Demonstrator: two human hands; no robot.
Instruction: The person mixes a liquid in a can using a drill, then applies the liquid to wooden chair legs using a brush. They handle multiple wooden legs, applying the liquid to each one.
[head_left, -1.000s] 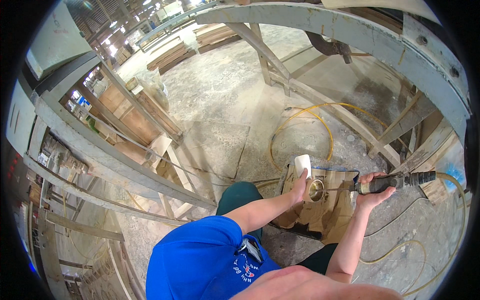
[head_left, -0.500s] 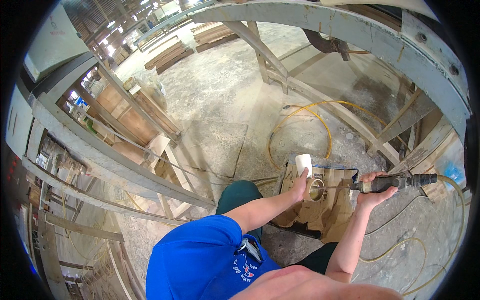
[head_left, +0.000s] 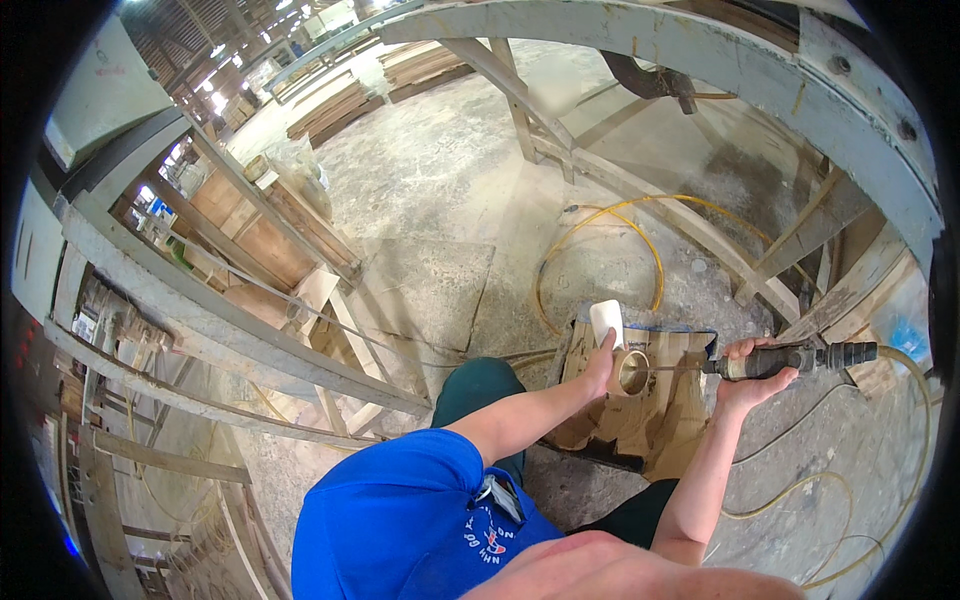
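"Two hands, two jobs. See them?"

"Yes! The left hand (head_left: 601, 367) rests on a small wooden ring (head_left: 633, 371). Its fingers curl together around the ring's side. The ring sits on a flat wooden board (head_left: 640, 420), near the person's knees."

"And the right hand (head_left: 752, 372)?"

"Its fingers are wrapped tight around a long hand tool (head_left: 790, 358). The thin tip of the tool pokes into the hole of the ring."

"How do you do that well?"

"I think you hold the ring very still, keep the tool level, and keep your fingers away from the tip. Press softly, not hard."

"Now count with me."

"One ring. One tool. One board. One small white block (head_left: 607, 322) standing just behind the ring. One yellow hose (head_left: 600, 222) looping on the floor, and I can't tell if the hose by the tool is the same one."
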